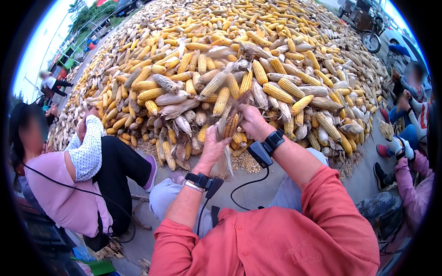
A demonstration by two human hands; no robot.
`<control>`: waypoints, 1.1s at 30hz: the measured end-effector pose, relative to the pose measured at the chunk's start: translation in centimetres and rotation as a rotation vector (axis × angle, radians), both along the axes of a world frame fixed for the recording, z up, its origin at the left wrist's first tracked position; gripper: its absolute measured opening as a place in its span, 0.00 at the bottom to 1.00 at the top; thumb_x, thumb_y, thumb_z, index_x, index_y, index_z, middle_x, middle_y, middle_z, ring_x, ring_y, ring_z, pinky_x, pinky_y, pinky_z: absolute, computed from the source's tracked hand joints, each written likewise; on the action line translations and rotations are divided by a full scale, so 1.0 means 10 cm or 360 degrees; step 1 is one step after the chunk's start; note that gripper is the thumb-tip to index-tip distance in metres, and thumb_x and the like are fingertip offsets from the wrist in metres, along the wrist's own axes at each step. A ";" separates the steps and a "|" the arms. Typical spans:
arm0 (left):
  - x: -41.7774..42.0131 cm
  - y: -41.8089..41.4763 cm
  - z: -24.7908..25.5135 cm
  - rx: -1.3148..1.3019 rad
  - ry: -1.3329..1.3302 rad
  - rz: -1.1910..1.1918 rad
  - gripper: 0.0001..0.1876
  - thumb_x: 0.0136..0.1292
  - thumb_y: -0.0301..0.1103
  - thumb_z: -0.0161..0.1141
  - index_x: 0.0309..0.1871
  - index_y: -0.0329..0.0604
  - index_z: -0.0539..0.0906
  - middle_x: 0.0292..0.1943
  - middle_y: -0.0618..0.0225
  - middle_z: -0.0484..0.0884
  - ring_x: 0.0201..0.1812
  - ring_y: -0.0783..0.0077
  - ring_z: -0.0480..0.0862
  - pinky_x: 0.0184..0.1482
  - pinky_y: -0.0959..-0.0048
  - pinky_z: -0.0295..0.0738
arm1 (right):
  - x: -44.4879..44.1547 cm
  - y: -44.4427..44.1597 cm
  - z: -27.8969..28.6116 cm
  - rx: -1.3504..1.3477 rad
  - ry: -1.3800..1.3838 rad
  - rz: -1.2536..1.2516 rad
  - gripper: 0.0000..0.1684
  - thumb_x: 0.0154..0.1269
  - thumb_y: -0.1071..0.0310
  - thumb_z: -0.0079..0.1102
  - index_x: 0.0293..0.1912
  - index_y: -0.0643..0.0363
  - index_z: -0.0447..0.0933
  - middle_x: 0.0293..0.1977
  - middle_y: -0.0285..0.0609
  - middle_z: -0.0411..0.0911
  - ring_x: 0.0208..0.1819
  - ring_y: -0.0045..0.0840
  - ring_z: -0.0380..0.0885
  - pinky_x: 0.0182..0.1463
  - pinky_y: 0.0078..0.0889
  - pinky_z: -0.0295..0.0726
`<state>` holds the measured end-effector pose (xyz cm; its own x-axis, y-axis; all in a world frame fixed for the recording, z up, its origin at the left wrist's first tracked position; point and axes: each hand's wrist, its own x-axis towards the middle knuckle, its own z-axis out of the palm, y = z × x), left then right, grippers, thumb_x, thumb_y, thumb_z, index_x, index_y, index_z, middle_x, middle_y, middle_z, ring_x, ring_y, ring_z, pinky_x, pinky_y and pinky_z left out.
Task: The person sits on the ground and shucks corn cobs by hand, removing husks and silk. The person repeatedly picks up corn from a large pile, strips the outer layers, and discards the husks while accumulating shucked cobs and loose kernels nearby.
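Observation:
My left hand (214, 146) grips the lower part of a partly husked corn cob (230, 125), its yellow kernels showing between dry husk leaves. On the cob's upper right side, my right hand (255, 121) is closed on the husk near the brown silk. Loose husk (222, 162) hangs below my left hand. Just beyond both hands rises a large heap of corn cobs (221, 101), some bare yellow and others still wrapped in pale husk. My right fingertips are partly hidden by the husk.
Loose kernels (247, 162) lie on the concrete ground (238, 193) by the heap's foot. Close on my left sits a person in a pink top (65, 193); several people sit at the right, one in a pink sleeve (402, 179). Black cables (238, 189) run from my wrist devices. A motorcycle (371, 41) stands behind.

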<state>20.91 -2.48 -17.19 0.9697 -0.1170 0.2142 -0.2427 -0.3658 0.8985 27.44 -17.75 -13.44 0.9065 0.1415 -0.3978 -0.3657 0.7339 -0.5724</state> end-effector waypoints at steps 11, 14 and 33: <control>-0.04 -0.09 0.06 -0.1216 0.0464 0.0100 0.20 0.58 0.34 0.62 0.51 0.38 0.71 0.45 0.68 0.75 0.46 0.74 0.74 0.50 0.74 0.70 | -0.09 0.14 -0.06 0.0578 0.0170 -0.0025 0.15 0.69 0.66 0.38 0.24 0.54 0.61 0.17 0.33 0.61 0.19 0.21 0.62 0.35 0.32 0.69; 0.01 0.01 0.11 -0.1479 0.0470 -0.0025 0.20 0.61 0.39 0.58 0.52 0.37 0.70 0.42 0.66 0.78 0.44 0.70 0.77 0.46 0.69 0.73 | -0.21 0.17 -0.01 0.0649 0.0193 0.0148 0.14 0.67 0.70 0.37 0.23 0.53 0.58 0.16 0.31 0.59 0.18 0.19 0.60 0.33 0.30 0.68; 0.17 0.36 0.09 -0.1675 0.0443 0.0573 0.22 0.57 0.31 0.62 0.53 0.36 0.69 0.46 0.65 0.74 0.47 0.69 0.74 0.49 0.64 0.70 | -0.72 -0.30 -0.03 -0.1028 -0.0031 0.0773 0.13 0.67 0.61 0.47 0.31 0.60 0.67 0.19 0.29 0.64 0.20 0.15 0.64 0.25 0.22 0.66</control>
